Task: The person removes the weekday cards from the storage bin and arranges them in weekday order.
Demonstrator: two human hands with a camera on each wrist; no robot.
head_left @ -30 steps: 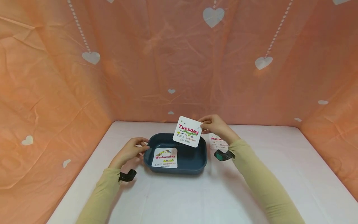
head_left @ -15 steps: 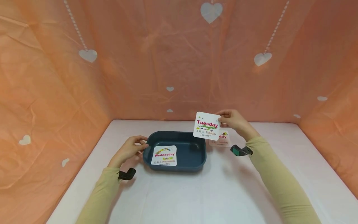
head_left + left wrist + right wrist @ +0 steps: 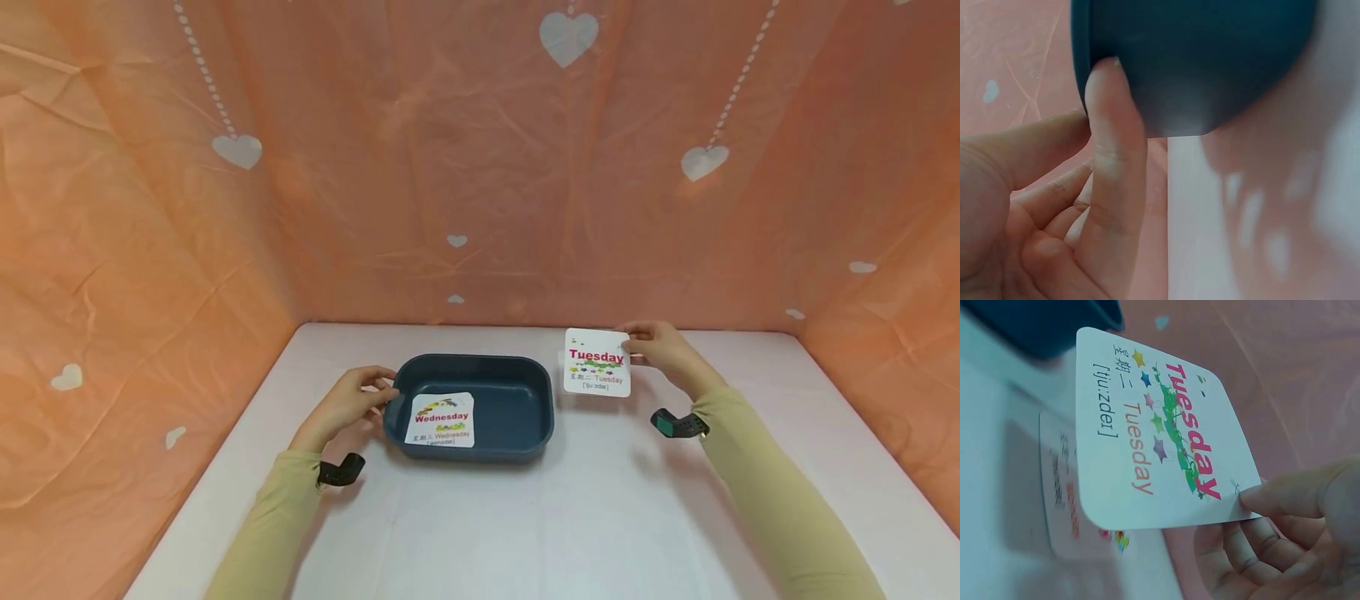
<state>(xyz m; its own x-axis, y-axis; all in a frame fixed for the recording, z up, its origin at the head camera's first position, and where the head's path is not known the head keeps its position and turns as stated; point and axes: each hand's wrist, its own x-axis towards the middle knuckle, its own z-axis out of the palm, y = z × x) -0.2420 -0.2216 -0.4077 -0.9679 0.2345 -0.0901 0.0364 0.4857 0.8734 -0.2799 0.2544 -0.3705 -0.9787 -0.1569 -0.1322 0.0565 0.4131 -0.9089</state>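
Note:
My right hand pinches the right edge of a white square card printed "Tuesday", thumb on the printed face and fingers behind. In the right wrist view the Tuesday card hangs tilted above a second printed card on the table, covering part of it. A dark blue rectangular tray stands left of the held card. My left hand grips the tray's left end; in the left wrist view its thumb lies against the tray wall. A "Wednesday" card lies inside the tray, at its left side.
The table has a white cover. Orange-pink cloth with white hearts encloses its back and sides. A black wrist device sits at the right wrist and another black wrist device at the left.
The right hand has carried the Tuesday card from over the tray to the right, then lower, over the card on the table, now hidden in the head view. The left hand stays at the tray.

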